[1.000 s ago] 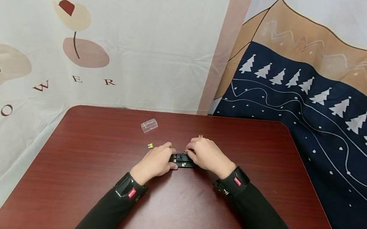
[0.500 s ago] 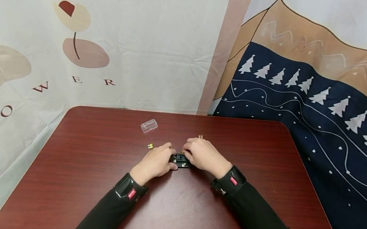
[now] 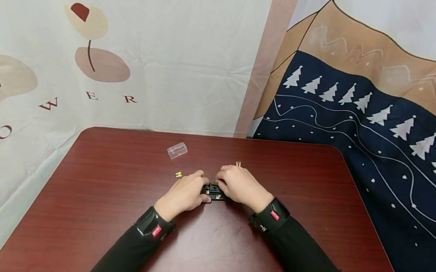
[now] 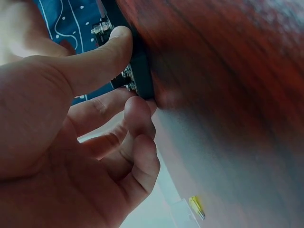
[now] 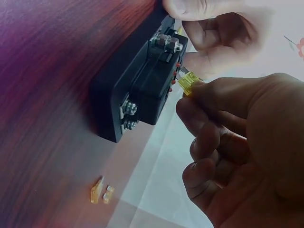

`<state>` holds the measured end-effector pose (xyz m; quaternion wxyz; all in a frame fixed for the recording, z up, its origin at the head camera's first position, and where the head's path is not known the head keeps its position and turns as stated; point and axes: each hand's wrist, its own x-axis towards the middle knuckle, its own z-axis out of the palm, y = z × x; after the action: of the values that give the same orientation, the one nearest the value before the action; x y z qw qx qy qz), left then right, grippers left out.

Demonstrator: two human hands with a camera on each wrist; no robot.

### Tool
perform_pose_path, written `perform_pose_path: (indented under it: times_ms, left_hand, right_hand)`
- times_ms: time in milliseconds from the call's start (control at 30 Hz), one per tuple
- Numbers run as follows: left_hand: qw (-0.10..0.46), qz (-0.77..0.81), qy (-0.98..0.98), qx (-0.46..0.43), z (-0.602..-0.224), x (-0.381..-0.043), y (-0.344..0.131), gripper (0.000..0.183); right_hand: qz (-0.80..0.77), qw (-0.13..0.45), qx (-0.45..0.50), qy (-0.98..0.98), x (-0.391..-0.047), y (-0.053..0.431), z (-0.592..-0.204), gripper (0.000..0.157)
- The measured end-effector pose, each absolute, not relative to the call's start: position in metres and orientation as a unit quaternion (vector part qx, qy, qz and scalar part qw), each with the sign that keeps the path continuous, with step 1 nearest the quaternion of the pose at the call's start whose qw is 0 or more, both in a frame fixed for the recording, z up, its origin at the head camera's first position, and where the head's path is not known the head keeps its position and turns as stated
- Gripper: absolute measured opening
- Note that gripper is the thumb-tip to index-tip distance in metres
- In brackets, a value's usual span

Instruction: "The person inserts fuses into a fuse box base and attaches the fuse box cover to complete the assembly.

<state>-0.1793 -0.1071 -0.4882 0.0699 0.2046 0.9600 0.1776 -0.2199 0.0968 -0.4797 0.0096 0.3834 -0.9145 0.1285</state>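
Observation:
A black fuse block point(image 3: 214, 191) with metal terminal screws lies near the table's middle. My left hand point(image 3: 185, 191) grips its left end, the thumb on the near side, as the left wrist view also shows. Between thumb and index finger my right hand point(image 3: 244, 184) pinches a yellow blade fuse point(image 5: 188, 83). The fuse's metal prongs point at the upper face of the block, close to a row of small red spots. Whether the prongs are inside a slot I cannot tell. In the head view the right fingers mostly hide this fuse.
A clear plastic cover point(image 3: 177, 150) lies toward the back of the table point(image 3: 110, 231). Loose yellow fuses point(image 3: 179, 174) sit beyond my left hand. Orange-tan blade fuses point(image 5: 97, 191) lie beyond my right hand. Printed cloth point(image 3: 190, 61) hangs behind the table.
My right hand has moved slightly left along the fuse block, the yellow blade fuse still pinched, then stayed nearly in place. The left hand and the block have held still.

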Motion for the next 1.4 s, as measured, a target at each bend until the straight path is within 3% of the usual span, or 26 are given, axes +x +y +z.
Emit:
perform_pose_path:
  times_ms: [1400]
  left_hand:
    - [0.063,0.17,0.962,0.205,-0.4912,-0.1799,-0.1081,0.038]
  right_hand:
    - [0.14,0.029,0.396,-0.907,-0.2154,0.0882,-0.4841,0.012]
